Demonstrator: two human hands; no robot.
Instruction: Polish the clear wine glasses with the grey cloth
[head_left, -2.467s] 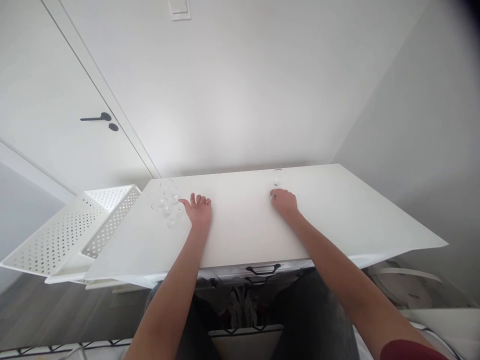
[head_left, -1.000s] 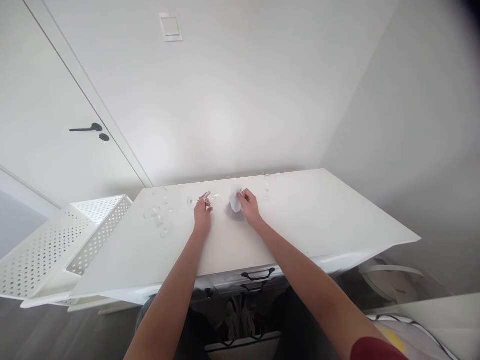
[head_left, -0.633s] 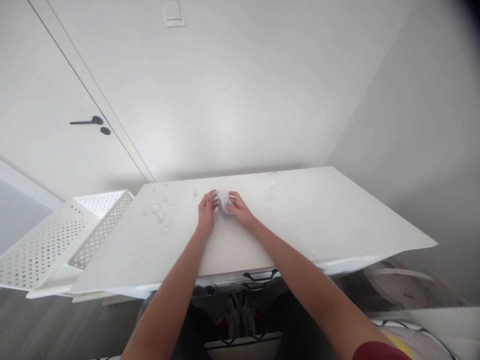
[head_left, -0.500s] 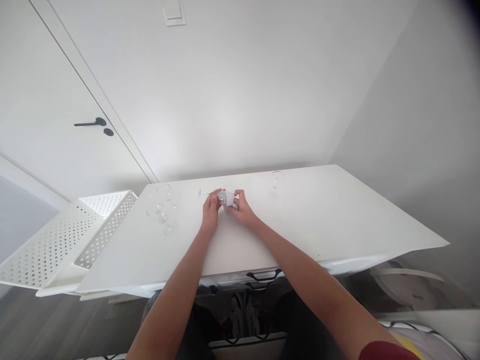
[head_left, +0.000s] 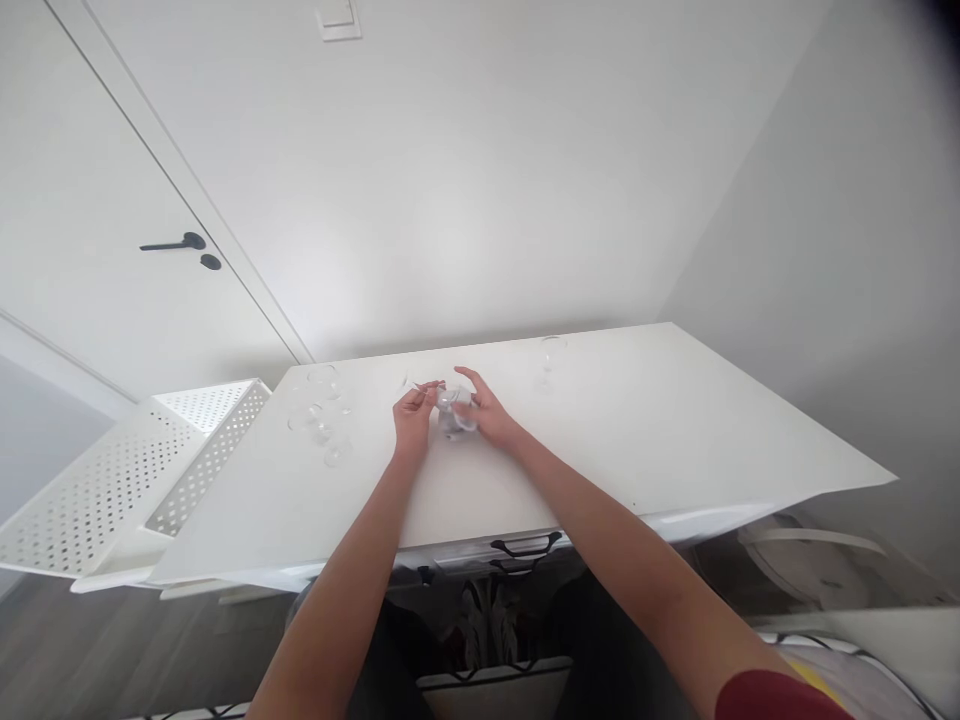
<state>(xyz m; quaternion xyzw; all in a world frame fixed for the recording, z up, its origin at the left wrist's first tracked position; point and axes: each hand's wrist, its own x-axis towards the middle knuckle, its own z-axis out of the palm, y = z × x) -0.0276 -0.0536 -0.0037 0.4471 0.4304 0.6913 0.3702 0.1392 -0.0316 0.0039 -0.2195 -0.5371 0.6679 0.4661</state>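
My left hand (head_left: 412, 420) pinches the stem of a clear wine glass (head_left: 448, 396), which lies sideways with its foot to the left and its bowl to the right. A light grey cloth (head_left: 454, 424) is bunched at the bowl. My right hand (head_left: 491, 416) holds this cloth against the glass under its thumb, its index finger raised and apart. The right fingers are a little blurred, and part of the bowl is hidden by the cloth. Both hands are over the middle of the white cabinet top (head_left: 675, 430).
Several clear stemmed glasses (head_left: 321, 432) stand at the left of the top. Another stemmed glass (head_left: 551, 358) stands at the back right. White perforated shelving (head_left: 97, 480) adjoins the left end. Behind are a wall (head_left: 480, 180) and a door with a dark handle (head_left: 169, 245).
My right hand has opened wider around the bowl, its index finger lifting away. The cloth has shifted lower and spread below the bowl. My left hand has moved slightly left.
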